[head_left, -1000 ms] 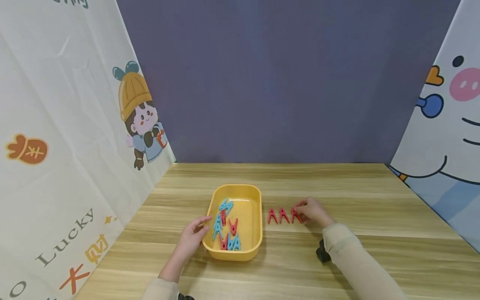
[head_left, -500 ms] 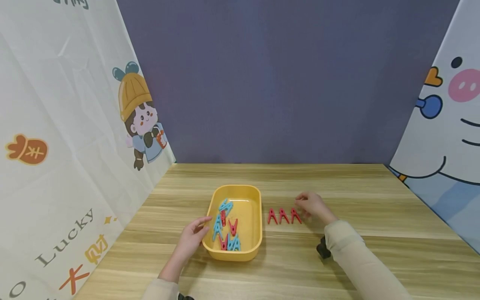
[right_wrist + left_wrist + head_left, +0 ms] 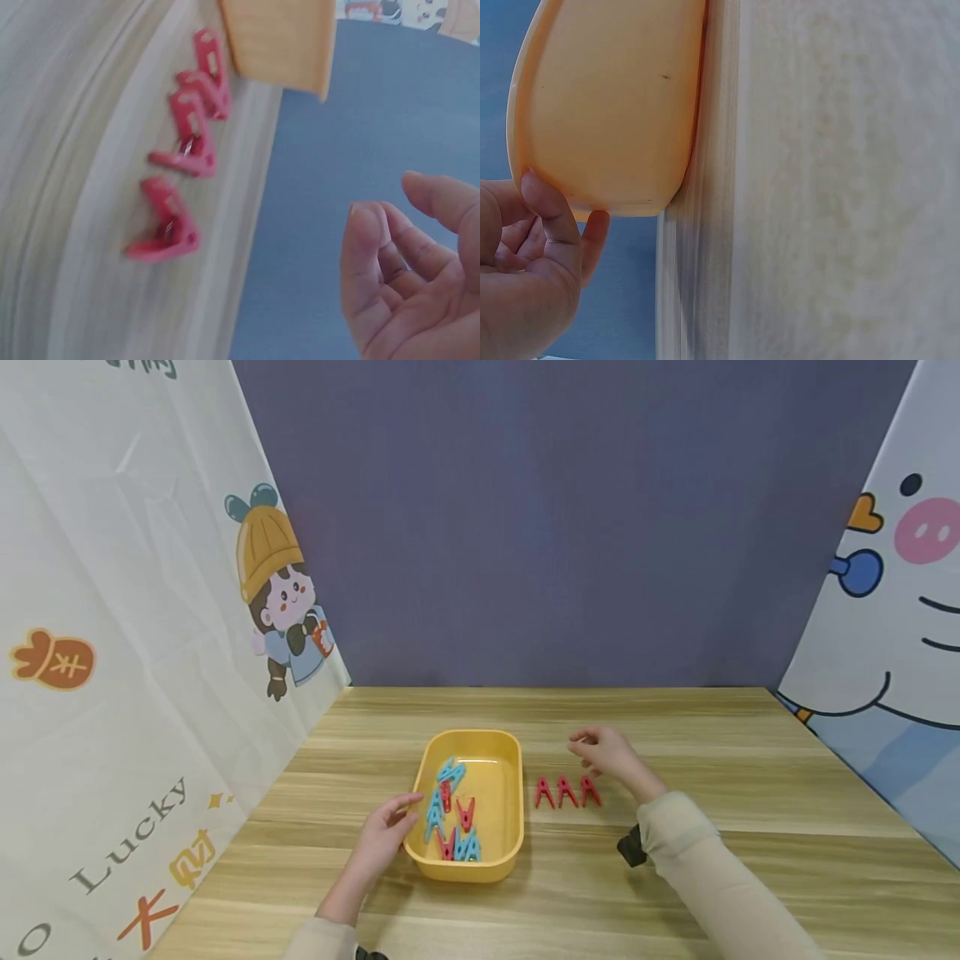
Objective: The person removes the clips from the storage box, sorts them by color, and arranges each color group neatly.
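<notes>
A yellow plastic bin [image 3: 512, 852] holds several blue and red clothespins, such as a red clothespin [image 3: 466, 814] in its middle. My left hand [image 3: 381, 835] rests its fingertips at the bin's left rim; in the left wrist view the fingers [image 3: 551, 210] lie against the bin's outer wall, loosely bent. To the bin's right stand three red clothespins in a row: a near-bin clothespin [image 3: 544, 792], a middle clothespin [image 3: 567, 792] and a right clothespin [image 3: 590, 792]. Behind and above the row's right end hovers my right hand [image 3: 611, 756], fingers relaxed, nothing between them.
The wood-grain table [image 3: 750, 760] reaches back to a dark blue-grey panel [image 3: 555, 527]. Printed white sheets flank it, a left sheet [image 3: 150, 610] and a right sheet [image 3: 862, 643]. A black wrist device [image 3: 632, 847] sits under the right sleeve.
My right hand has let go of the rightmost red clothespin, lifted away and moved back and slightly left. That clothespin stays in the row. The left hand and bin have not moved.
</notes>
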A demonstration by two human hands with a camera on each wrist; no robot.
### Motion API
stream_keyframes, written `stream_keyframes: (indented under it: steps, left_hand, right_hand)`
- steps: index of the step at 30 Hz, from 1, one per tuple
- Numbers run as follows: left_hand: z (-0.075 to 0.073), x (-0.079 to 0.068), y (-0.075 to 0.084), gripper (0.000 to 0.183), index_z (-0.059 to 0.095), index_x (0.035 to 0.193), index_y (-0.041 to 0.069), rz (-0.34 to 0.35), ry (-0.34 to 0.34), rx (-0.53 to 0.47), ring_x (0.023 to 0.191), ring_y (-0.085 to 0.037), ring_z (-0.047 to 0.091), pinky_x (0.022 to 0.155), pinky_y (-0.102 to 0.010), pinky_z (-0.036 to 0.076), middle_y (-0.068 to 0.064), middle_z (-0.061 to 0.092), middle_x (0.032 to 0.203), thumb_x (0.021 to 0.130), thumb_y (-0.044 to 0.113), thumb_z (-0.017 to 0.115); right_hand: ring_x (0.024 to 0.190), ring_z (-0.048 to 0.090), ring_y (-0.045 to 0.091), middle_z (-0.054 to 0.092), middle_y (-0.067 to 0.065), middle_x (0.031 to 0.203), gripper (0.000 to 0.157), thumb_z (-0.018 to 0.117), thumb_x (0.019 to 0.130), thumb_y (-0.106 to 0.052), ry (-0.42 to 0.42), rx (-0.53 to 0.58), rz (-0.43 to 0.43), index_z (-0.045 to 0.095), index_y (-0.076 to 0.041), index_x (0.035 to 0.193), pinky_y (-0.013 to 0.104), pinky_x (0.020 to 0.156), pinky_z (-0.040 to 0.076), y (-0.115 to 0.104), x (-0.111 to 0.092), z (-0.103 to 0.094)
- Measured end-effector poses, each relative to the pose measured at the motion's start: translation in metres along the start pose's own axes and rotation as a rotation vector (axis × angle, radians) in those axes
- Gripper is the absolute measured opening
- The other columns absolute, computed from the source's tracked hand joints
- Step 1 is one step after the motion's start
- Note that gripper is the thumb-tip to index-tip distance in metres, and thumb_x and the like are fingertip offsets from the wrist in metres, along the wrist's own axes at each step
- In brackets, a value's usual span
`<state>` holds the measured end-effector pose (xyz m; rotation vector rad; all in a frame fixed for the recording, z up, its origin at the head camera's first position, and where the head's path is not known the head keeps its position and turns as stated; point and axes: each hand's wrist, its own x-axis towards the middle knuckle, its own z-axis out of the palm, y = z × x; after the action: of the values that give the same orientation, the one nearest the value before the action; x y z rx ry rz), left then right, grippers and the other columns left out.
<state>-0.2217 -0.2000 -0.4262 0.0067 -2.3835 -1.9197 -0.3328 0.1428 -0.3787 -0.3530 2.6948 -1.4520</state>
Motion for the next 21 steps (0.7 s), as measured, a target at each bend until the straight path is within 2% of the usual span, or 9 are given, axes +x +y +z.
stream_keyframes:
  steps: [11,16,21]
  left_hand:
    - [-0.001,-0.001,0.0,0.032,0.053,0.124,-0.001,0.001,0.007,0.014,0.092,-0.031,0.058,0.059,-0.031,0.05,-0.026,0.048,0.127,0.092,0.004,0.051]
    - [-0.001,0.0,0.0,0.032,0.054,0.123,0.0,0.003,0.009,0.01,0.092,-0.031,0.058,0.061,-0.033,0.051,-0.024,0.047,0.127,0.092,0.003,0.052]
    - [0.0,-0.001,0.0,0.032,0.054,0.124,0.0,0.01,0.002,0.007,0.092,-0.031,0.058,0.058,-0.03,0.05,-0.024,0.046,0.128,0.092,0.004,0.051]
  right_hand:
    - [0.071,0.058,0.024,0.059,0.012,0.089,0.028,0.059,0.09,-0.017,-0.001,-0.001,-0.08,0.059,0.001,0.112,0.034,0.056,0.053,-0.037,-0.004,0.014]
    - [0.072,0.058,0.025,0.058,0.011,0.087,0.028,0.059,0.09,-0.014,-0.02,0.022,-0.107,0.059,0.001,0.113,0.039,0.059,0.053,-0.051,-0.008,0.02]
    - [0.073,0.058,0.026,0.058,0.012,0.087,0.027,0.059,0.09,-0.011,-0.038,0.047,-0.122,0.058,0.001,0.114,0.04,0.06,0.053,-0.059,-0.008,0.027]
